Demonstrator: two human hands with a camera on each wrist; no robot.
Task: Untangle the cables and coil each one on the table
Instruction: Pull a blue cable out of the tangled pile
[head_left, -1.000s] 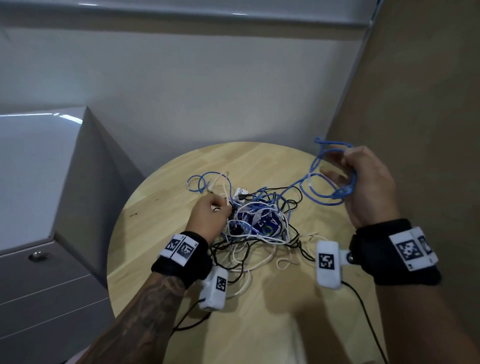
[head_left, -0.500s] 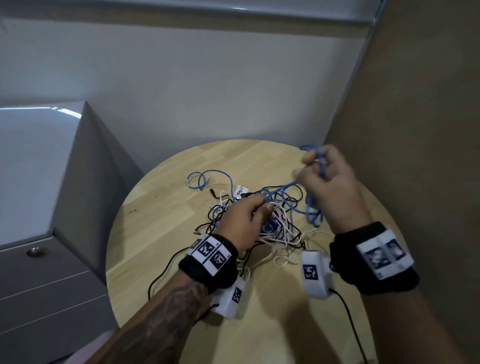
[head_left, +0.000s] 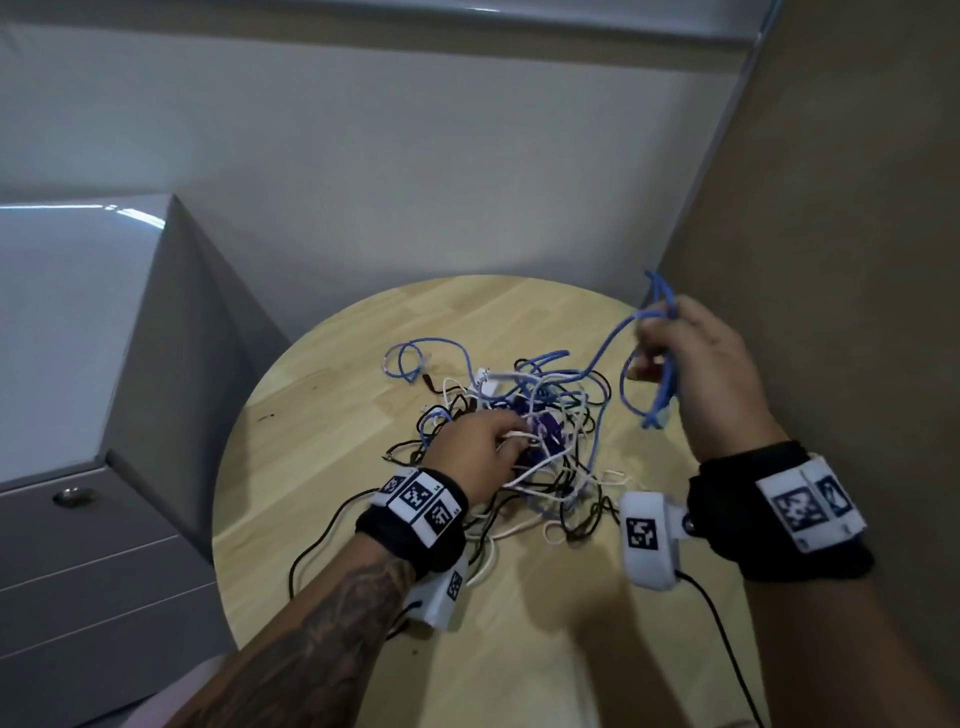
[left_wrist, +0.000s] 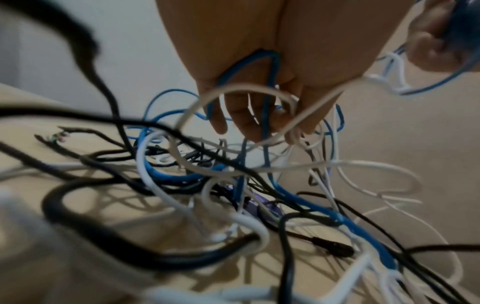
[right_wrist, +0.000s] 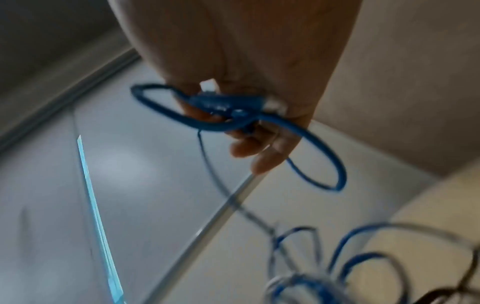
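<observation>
A tangle of blue, white and black cables lies in the middle of the round wooden table. My left hand is dug into the tangle's near left side, fingers curled round white and blue strands. In the left wrist view a blue loop runs up between the fingers and a white strand crosses them. My right hand is raised above the table's right side and grips a bundle of blue cable loops. A blue strand runs from it back to the tangle. The right wrist view shows the blue cable in my right hand.
A grey cabinet with a drawer knob stands close on the left. A brown wall panel is right beside my right hand. Black wrist-camera leads trail over the near table. Bare wood shows at the far left and near side.
My right hand came in to the tangle and has now pulled back to the right with the blue loops. My left hand moved from the tangle's left edge into its middle.
</observation>
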